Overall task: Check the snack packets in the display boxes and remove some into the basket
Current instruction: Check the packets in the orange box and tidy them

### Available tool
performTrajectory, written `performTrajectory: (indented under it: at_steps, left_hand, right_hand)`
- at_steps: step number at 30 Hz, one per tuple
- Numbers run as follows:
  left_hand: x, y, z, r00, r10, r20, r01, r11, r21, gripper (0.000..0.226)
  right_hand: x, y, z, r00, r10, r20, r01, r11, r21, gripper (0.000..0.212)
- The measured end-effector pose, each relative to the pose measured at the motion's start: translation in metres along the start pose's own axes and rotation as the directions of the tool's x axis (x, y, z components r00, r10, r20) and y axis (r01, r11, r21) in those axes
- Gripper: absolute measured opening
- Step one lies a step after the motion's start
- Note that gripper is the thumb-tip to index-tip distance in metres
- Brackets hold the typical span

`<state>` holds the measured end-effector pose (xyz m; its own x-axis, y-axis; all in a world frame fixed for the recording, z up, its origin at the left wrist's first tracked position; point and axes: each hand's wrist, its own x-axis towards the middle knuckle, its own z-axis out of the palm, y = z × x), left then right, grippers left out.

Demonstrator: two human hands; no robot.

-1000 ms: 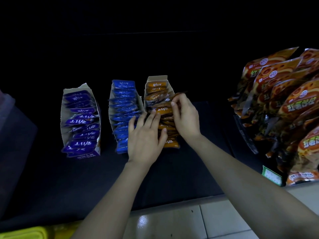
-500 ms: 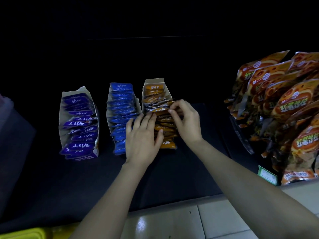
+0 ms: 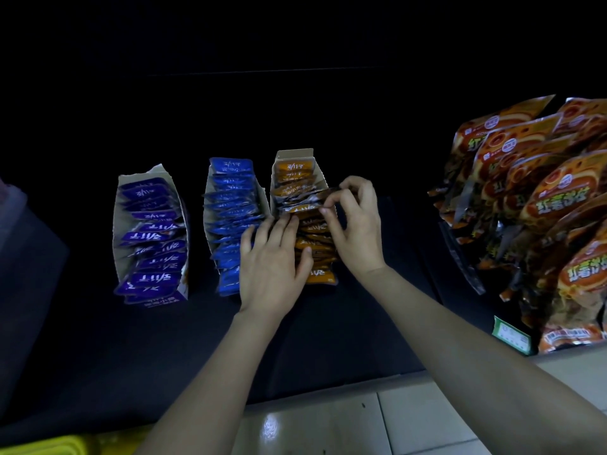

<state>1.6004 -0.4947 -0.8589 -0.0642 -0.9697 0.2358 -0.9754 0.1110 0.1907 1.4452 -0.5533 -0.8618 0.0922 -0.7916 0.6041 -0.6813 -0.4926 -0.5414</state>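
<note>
A dark shelf (image 3: pixel 164 356) in dim light holds three display boxes in a row: a purple box (image 3: pixel 116 224), a blue box (image 3: pixel 206 221) and an orange box (image 3: pixel 295 153), with large snack bags (image 3: pixel 542 198) to the right. The left hand (image 3: pixel 272 274) lies flat on the orange box's packets, and the right hand (image 3: pixel 356 231) pinches one orange packet (image 3: pixel 305 195) there. Below is pale tiled floor (image 3: pixel 328 425), with a yellow basket (image 3: pixel 49 446) at the lower left.

The 3 display boxes (image 3: pixel 294 155) are matt, pale cardboard. The snack packets (image 3: pixel 149 279) in them are glossy, crinkled plastic film, as are the big bags (image 3: pixel 565 195). The shelf (image 3: pixel 164 349) looks dark and matt; the floor tiles (image 3: pixel 328 428) are smooth and glossy, mirroring a light.
</note>
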Motion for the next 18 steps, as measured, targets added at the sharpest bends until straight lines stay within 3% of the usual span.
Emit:
performTrajectory:
  at_steps: [10,18]
  left_hand:
    - [-0.0007,0.0001,-0.0002,1.000,0.002,-0.006,-0.003,1.000,-0.010,0.057]
    - [-0.0006,-0.0003,-0.0004,1.000,0.009,-0.009,-0.009,1.000,-0.022,0.059]
  right_hand:
    - [0.0044,0.0002,-0.0024,0.997,0.077,0.008,-0.077,0.976,0.202,0.005]
    - [0.0005,0.0012,-0.0036,0.991,0.115,0.075,-0.129,0.967,0.218,0.005]
